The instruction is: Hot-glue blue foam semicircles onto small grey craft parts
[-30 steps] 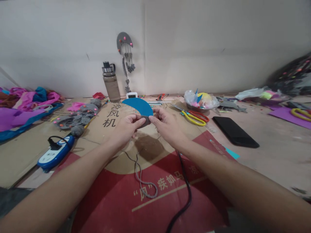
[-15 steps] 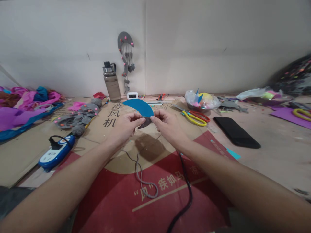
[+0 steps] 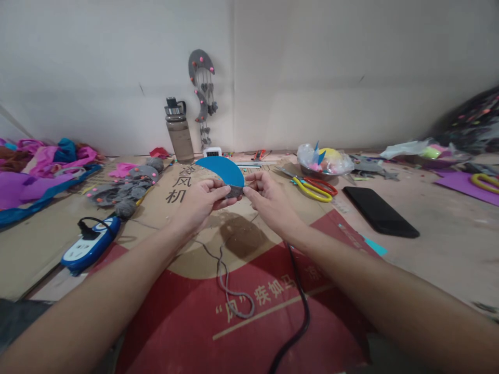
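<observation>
Pinching a blue crescent [image 3: 224,172] at its near end with the left hand [image 3: 206,196], thumb on top and fingers folded beneath, about a dark grey layer [image 3: 235,192] along the lower edge. Meeting that same end from the right with the right hand [image 3: 265,196], fingers set narrowly at the edge; cannot tell whether gripping or only touching. Raised above the middle of a red-and-brown cardboard sheet [image 3: 175,332], probably for working the edge with both thumbs in plain sight. Turned blue face toward the head camera, with the far tip pointing left; likely held low so as to steady the end without covering the broad part. Lying loose on the near cardboard, below the hands, with a grey cord [image 3: 224,283] and, to the right, a black cable [image 3: 306,311]. Set far right, perhaps for easy reach, with scissors [image 3: 299,183] beside a plastic-wrapped bowl [image 3: 325,165]. Placed farther right on the bare tabletop [image 3: 448,259], apart from the cardboard, with a phone [image 3: 382,213].
</observation>
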A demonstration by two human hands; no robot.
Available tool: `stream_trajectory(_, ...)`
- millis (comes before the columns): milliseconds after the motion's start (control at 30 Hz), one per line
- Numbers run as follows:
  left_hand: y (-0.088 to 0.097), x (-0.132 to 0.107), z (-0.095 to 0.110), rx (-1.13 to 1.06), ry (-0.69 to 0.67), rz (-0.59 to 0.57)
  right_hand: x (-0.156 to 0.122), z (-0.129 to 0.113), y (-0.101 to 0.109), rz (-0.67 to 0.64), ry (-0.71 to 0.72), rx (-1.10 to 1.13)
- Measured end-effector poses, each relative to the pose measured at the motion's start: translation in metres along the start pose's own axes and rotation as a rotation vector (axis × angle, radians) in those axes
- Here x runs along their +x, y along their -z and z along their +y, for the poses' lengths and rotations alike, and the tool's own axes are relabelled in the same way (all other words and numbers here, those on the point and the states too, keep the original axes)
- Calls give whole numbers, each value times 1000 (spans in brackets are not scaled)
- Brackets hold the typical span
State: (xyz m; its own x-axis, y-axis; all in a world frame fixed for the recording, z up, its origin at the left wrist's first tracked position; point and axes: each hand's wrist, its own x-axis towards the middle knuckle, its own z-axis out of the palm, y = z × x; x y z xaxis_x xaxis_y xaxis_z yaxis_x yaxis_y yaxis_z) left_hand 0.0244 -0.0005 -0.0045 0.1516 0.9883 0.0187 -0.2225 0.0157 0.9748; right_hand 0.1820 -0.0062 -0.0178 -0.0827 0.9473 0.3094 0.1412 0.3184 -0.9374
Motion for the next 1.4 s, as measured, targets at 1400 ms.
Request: stream_trajectory(1400, 4, 5, -11, -162, -8, -221, 0, 0, -11, -75, -81, 412)
